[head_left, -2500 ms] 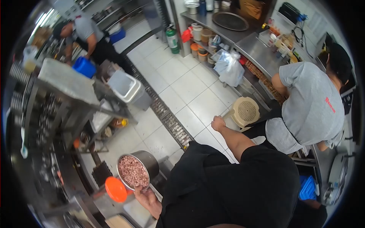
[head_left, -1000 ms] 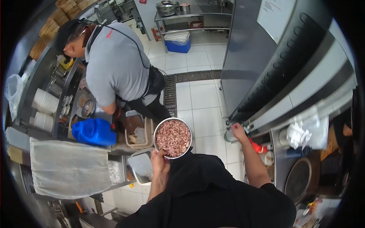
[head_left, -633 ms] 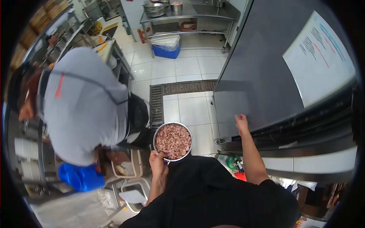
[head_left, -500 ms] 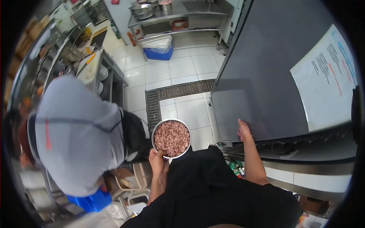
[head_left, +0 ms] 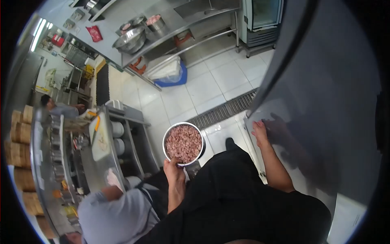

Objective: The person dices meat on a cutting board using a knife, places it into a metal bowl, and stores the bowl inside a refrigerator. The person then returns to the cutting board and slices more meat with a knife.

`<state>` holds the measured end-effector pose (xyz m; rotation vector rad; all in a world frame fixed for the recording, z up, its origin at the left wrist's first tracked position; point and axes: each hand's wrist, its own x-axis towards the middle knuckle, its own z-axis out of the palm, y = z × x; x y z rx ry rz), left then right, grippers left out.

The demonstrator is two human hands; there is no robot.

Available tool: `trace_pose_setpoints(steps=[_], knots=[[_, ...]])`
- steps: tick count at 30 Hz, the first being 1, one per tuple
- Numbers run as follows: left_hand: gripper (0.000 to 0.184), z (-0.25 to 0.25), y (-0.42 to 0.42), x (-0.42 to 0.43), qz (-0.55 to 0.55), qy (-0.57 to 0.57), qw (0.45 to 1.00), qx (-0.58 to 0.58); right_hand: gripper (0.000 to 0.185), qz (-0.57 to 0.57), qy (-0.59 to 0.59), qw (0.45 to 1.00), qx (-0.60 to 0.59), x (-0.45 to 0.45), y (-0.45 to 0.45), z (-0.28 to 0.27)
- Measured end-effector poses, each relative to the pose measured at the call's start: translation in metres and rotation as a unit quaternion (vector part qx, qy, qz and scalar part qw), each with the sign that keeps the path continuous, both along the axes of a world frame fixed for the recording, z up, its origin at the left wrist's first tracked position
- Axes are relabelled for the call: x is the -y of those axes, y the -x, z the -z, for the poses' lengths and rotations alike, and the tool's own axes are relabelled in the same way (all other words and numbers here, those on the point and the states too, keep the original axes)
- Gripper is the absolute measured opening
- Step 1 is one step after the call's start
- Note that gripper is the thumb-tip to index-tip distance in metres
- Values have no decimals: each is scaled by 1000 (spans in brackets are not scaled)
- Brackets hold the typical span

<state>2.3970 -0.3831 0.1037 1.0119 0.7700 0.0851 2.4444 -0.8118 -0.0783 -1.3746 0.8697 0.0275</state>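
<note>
My left hand (head_left: 175,173) grips the near rim of a round metal pot, its thumb over the edge. The pot is full of diced pinkish-red meat (head_left: 184,142) and is held level in front of my body. My right hand (head_left: 260,132) is out to the right with its fingers loosely apart and nothing visible in them. It is close to the smooth dark grey door (head_left: 313,134), whose surface shows a dark reflection of the arm. Whether the fingertips touch the door I cannot tell.
Close on my left a co-worker in a grey shirt (head_left: 118,215) stands at a counter with a white cutting board (head_left: 101,138). Another person (head_left: 61,109) is farther back. Ahead are a floor drain (head_left: 227,110), a blue bin (head_left: 174,79), a steel table with metal bowls (head_left: 130,40) and a glass-door fridge (head_left: 262,20).
My view has swung, bringing the fridge and far-left kitchen into sight. The grey door fills the right differently, its paper now low at the edge. My left hand still holds the pot.
</note>
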Motion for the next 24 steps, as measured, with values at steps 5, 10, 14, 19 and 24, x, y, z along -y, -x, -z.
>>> trace_pose_setpoints(steps=[5,10,14,19,24], knots=[[34,-23,-81,-45,-8,29,999,38,63,83,-125,989,2,-42,-86,-35],[33,10,-194,-10,-31,27,999,-2,63,153,-76,983,-73,-5,-125,5],[30,40,-300,-19,11,28,1000,2,48,37,57,977,-203,8,-124,11],[32,51,-458,-20,142,-3,990,-6,50,-16,312,925,-217,16,-115,35],[29,16,-626,28,320,-18,947,20,48,-48,373,889,-261,3,-156,-50]])
